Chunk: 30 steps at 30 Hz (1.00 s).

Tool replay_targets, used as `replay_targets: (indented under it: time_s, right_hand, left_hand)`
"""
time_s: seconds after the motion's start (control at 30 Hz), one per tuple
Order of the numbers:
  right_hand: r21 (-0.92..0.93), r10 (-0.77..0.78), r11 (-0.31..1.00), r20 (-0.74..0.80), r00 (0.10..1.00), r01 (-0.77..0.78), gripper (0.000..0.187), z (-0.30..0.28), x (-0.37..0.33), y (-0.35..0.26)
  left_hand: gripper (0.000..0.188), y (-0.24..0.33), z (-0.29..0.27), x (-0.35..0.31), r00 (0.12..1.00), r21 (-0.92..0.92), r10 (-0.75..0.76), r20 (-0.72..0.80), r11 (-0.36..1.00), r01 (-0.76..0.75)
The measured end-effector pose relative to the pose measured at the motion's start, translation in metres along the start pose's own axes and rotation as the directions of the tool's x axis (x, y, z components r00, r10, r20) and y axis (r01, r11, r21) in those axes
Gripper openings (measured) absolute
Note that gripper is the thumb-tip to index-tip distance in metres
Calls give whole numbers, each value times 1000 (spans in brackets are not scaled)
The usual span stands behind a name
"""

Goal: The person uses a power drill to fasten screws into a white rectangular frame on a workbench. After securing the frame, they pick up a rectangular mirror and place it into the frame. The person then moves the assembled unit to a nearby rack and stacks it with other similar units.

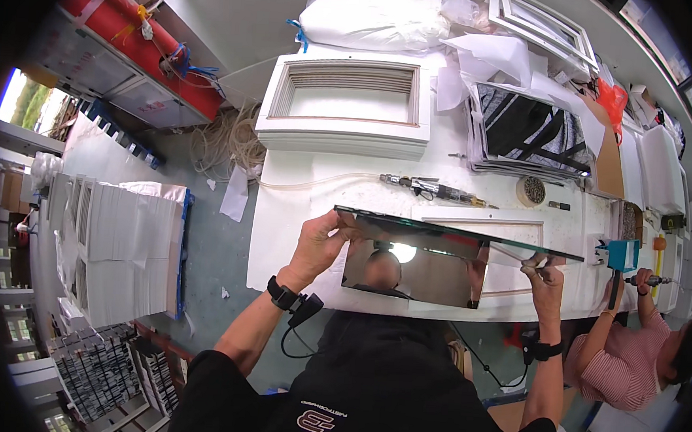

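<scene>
A rectangular mirror (445, 279) is held up tilted over the front of the white worktable, with its long edge slanting down toward the right. My left hand (322, 250) is closed on its left end, the thumb at the edge. At the right end my right hand (545, 282) grips it near the edge. Beneath and behind the mirror, a white frame (555, 235) lies flat on the table, partly hidden. Beyond it lie a powered screwdriver (435, 190) with a clear hose and a round tin of small screws (531, 192).
Stacked white frames (343, 137) stand at the back of the table (297, 237). A pile of dark mirror panes (533, 128) lies back right. A co-worker (623, 352) at the right handles a tool. Wrapped white panels (126, 242) stand on the floor at left.
</scene>
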State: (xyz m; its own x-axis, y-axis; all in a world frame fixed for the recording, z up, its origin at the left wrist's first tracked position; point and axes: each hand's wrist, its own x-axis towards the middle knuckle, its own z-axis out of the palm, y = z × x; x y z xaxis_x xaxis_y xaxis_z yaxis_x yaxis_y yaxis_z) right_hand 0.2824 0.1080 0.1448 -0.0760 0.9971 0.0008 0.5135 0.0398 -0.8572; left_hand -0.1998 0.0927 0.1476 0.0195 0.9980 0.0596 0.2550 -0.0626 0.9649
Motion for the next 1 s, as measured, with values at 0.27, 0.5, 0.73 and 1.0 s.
replay_targets:
  time_s: [0.27,0.5,0.73,1.0]
  right_hand:
    - [114,396,894,246,885,-432,17,34,-52,-3]
    - [0,554,792,419,719,-610,26,57,-85,34]
    - [-137,558,816,445,700,-562,38,60,-48,36]
    - [-296,572,817,533,624,-495,49,61,-33,63]
  left_hand:
    - [14,-29,-3,-50,892,45,-443,90,896,441]
    - [21,-75,4,-83,786,215,-595,166,800,560]
    - [26,-86,4,-59,758,335,-621,200,770,543]
    - [35,-82,3,-28,761,594,-603,239,711,377]
